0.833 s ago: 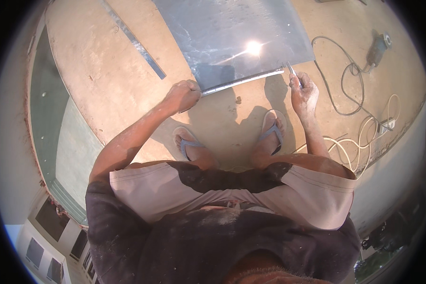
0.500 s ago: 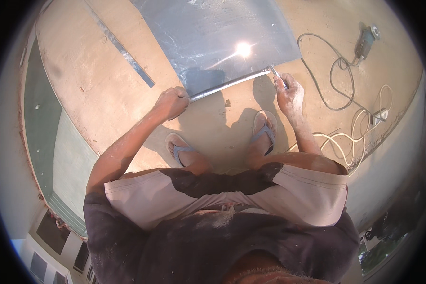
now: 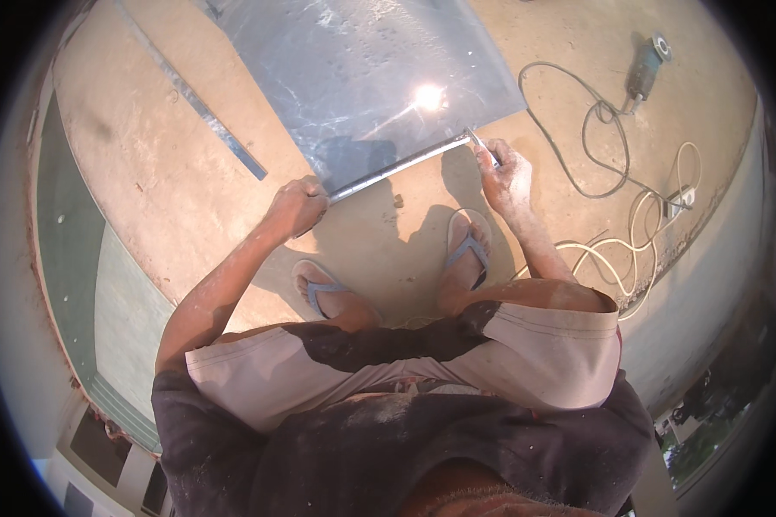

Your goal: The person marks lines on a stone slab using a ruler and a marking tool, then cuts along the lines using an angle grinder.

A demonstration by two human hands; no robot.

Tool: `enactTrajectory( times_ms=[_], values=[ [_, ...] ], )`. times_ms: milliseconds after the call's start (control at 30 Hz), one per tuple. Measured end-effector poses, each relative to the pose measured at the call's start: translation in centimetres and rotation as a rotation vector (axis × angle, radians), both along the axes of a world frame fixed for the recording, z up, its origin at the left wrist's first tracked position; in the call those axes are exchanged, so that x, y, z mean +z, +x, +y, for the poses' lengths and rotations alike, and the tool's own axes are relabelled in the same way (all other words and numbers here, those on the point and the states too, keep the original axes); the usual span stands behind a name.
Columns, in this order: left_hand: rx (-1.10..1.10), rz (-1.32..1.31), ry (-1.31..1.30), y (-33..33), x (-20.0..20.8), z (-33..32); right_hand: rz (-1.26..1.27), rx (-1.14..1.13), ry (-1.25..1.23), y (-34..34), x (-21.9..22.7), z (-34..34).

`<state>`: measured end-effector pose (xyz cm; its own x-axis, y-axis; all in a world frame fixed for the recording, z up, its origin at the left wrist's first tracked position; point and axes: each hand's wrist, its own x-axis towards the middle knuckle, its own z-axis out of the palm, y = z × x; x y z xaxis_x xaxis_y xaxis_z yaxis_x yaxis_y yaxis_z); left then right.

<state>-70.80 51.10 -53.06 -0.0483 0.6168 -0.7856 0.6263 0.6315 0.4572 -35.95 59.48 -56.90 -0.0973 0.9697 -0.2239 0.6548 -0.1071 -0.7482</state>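
Observation:
A large grey metal sheet [image 3: 362,77] lies on the floor in front of me, sunlight glaring off it. Along its near edge runs a narrow shiny metal strip [image 3: 397,168]. My left hand [image 3: 299,207] is closed in a fist at the strip's left end; the fingers hide exactly how it is gripped. At the right end, my right hand [image 3: 506,175] pinches a slim, pale, pen-like tool [image 3: 485,148]. The tool's tip points at the strip's end, near the sheet's right corner. I cannot tell whether the tip touches.
A long flat metal bar [image 3: 207,112] lies left of the sheet. To the right lie an angle grinder [image 3: 644,71] with a dark cord, a white socket block [image 3: 683,198] and a looped pale cable [image 3: 634,250]. My sandalled feet [image 3: 467,250] stand just behind the strip.
The whole scene has slid slightly left in the picture as my head moved. Both hands keep nearly the same places against the sheet and strip.

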Motion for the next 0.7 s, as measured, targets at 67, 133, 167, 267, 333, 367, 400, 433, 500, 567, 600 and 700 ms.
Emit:
enactTrajectory(
  times_ms=[67, 133, 167, 267, 333, 367, 400, 433, 500, 567, 600, 700],
  values=[
    [0.0, 0.005, 0.009, -0.1, -0.3, -0.1, -0.024, 0.015, -0.003, -0.1, 0.2, 0.2],
    [-0.016, 0.014, 0.022, -0.1, -0.7, -0.3, -0.058, 0.044, 0.017, -0.2, 0.3, 0.4],
    [-0.006, 0.01, 0.01, -0.2, -0.8, -0.4, -0.048, 0.028, -0.011, -0.4, 0.4, 0.5],
    [0.023, 0.001, -0.023, 0.2, 0.0, -0.1, -0.016, -0.006, -0.032, -0.8, 0.4, 0.6],
    [0.04, 0.006, -0.045, 0.1, 0.4, 0.0, 0.013, -0.009, 0.032, -0.7, -0.2, 0.5],
    [0.013, 0.018, -0.038, -0.2, 0.6, 0.0, 0.016, -0.025, 0.04, -0.5, -0.3, 0.7],
    [-0.012, 0.026, -0.033, -0.5, 0.6, -0.1, 0.015, -0.039, 0.046, -0.3, -0.1, 0.9],
    [-0.036, 0.034, -0.029, -0.9, 0.6, -0.3, 0.014, -0.052, 0.051, -0.3, 0.1, 1.2],
    [0.023, -0.045, -0.025, -2.6, 0.3, -0.8, 0.012, -0.084, 0.024, 0.0, 0.4, 2.0],
    [0.12, -0.102, -0.049, -4.2, 0.2, -1.2, 0.098, -0.159, 0.017, 0.2, 0.3, 2.5],
    [0.19, -0.115, -0.073, -4.9, 0.8, -1.2, 0.13, -0.192, -0.015, 0.3, -0.2, 2.7],
    [0.395, -0.23, 0.038, -7.0, 0.3, -1.7, 0.318, -0.327, -0.179, 0.4, -1.3, 2.3]
  ],
)
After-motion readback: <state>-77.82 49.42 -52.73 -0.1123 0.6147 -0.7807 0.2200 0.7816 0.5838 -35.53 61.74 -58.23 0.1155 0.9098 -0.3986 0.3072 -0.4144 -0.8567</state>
